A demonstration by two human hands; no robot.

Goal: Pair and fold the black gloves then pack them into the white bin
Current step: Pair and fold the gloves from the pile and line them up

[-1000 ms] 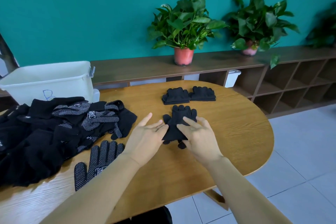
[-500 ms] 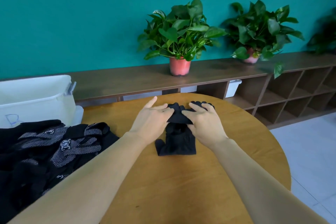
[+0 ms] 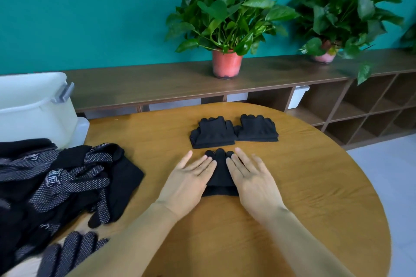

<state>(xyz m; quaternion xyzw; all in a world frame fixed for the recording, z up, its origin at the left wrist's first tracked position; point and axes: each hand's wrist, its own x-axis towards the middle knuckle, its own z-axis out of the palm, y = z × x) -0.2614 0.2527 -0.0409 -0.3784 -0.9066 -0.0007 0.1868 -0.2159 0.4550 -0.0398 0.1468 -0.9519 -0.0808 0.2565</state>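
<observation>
A folded pair of black gloves (image 3: 220, 173) lies in the middle of the round wooden table (image 3: 304, 186). My left hand (image 3: 189, 177) presses flat on its left side and my right hand (image 3: 253, 175) presses flat on its right side, fingers straight. Just beyond lie two other folded pairs, one on the left (image 3: 212, 133) and one on the right (image 3: 256, 128), side by side. A heap of loose black gloves with white grip dots (image 3: 58, 184) covers the table's left part. The white bin (image 3: 31, 108) stands at the far left.
A low wooden shelf unit (image 3: 157, 83) runs along the teal wall behind the table, with two potted plants (image 3: 227, 18) on top. The table edge curves away at the right, above grey floor tiles (image 3: 387, 177).
My hands folded the glove pair over from its fingertips and now press it flat. The view has shifted, so the two other folded pairs show again.
</observation>
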